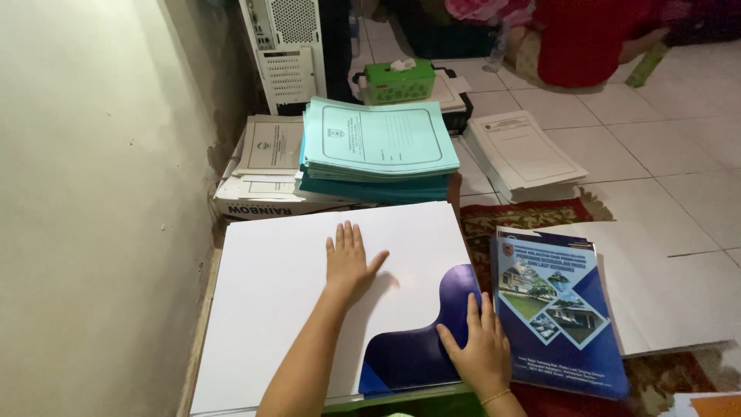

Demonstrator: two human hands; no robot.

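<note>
1. The right hand (pixel 478 351) lies flat with fingers spread on the dark blue curved patch of a large white glossy sheet (pixel 309 301). It grips nothing. A thin bracelet circles the wrist.
2. The left hand (pixel 349 259) presses palm-down and fully open on the white area of the same sheet, well apart from the right hand. It holds nothing.
3. The sheet lies on a low board beside a pale plaster wall (pixel 93 193). Its near edge is cut off by the frame.
4. Just right of the sheet, a stack of blue booklets with building photographs (pixel 559 309) rests on a red patterned rug (pixel 540 215).
5. Beyond the sheet, a pile of light teal paper folders (pixel 378 143) sits on a cardboard box.
6. White printed document stacks (pixel 521 154) lie on a white tiled floor (pixel 664 154).
7. Farther back stand a white computer tower (pixel 287 50) and a green tissue box (pixel 397 81).
8. A person in red (pixel 579 38) is mostly out of frame.
</note>
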